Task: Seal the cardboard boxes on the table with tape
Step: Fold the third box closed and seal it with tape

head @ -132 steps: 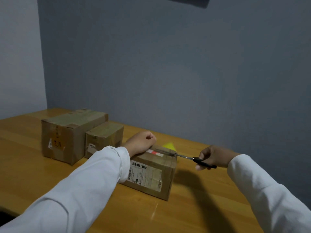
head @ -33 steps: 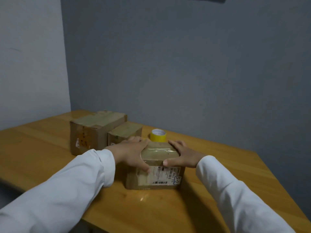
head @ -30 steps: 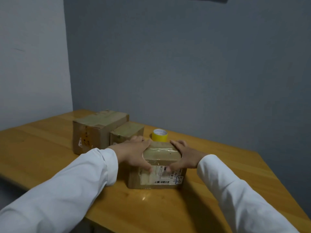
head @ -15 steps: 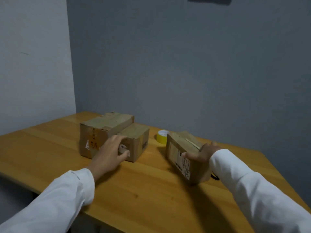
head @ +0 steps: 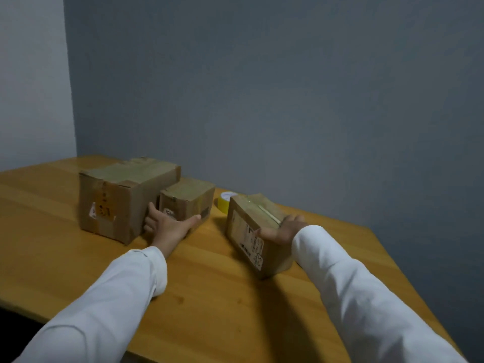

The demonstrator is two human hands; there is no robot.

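Note:
Three taped cardboard boxes stand on the wooden table (head: 209, 297). The large box (head: 123, 195) is at the left, and a small box (head: 187, 201) touches its right side. My left hand (head: 170, 226) spans the small box's near end, fingers in the gap by the large box and thumb at the right corner. To the right lies a labelled box (head: 251, 231), turned at an angle. My right hand (head: 282, 229) grips its near top edge, thumb on the label side and fingers over the taped top. A yellow tape roll (head: 225, 203) sits behind, between these two boxes.
A grey wall runs close behind the table. The table's right corner lies just beyond the labelled box, and its front edge is near my sleeves. Bare wood shows between my arms and left of the large box.
A second ago both hands held the labelled box in the middle. My right hand has carried it rightward and turned it. My left hand has moved to the small box.

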